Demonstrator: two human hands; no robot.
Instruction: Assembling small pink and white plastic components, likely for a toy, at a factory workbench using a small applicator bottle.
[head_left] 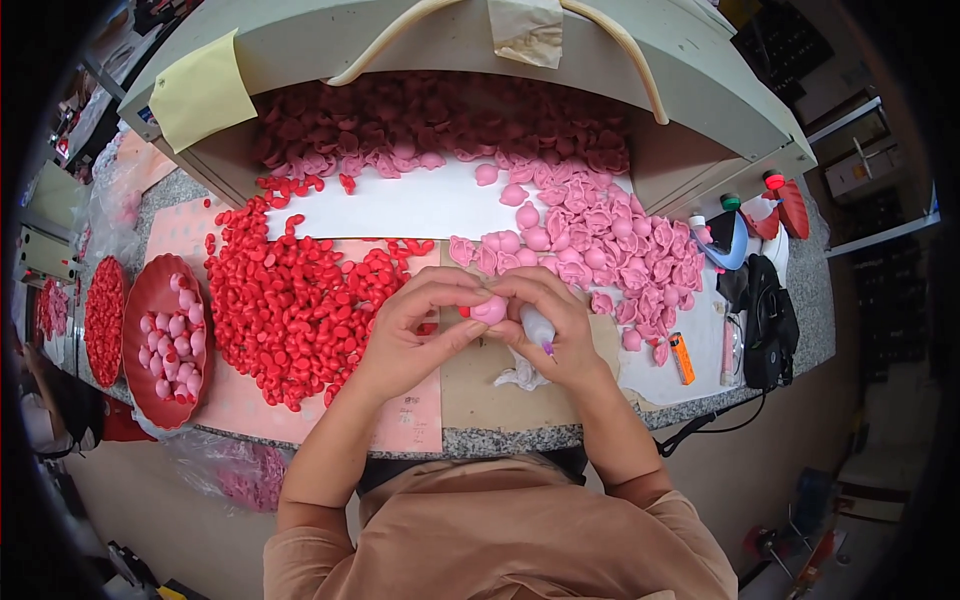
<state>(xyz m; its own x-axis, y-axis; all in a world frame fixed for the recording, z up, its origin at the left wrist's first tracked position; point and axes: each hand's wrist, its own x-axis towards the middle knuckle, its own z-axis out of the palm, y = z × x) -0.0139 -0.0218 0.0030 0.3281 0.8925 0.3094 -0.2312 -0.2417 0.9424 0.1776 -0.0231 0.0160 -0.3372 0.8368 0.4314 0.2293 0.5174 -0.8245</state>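
Note:
In front of my chest, my left hand (402, 325) and my right hand (562, 325) meet fingertip to fingertip around a small pink rounded piece (490, 310). A small red piece (465, 312) sits against its left side, pinched by my left thumb and fingers. My right thumb and index finger grip the pink piece from the other side. Tucked within my right hand is a translucent squeeze bottle (537, 325) with a purple tip pointing down toward me. Under the hands lies a brown sheet (480, 400), with a crumpled white tissue (522, 374) on it.
Red pieces (290, 310) are heaped at left, pink shell-like pieces (610, 235) at right. A red dish (165, 400) holds joined pink-and-red pieces. Ahead stands a grey open-fronted housing (690, 100). An orange lighter (682, 358) and a black bag (770, 325) lie right.

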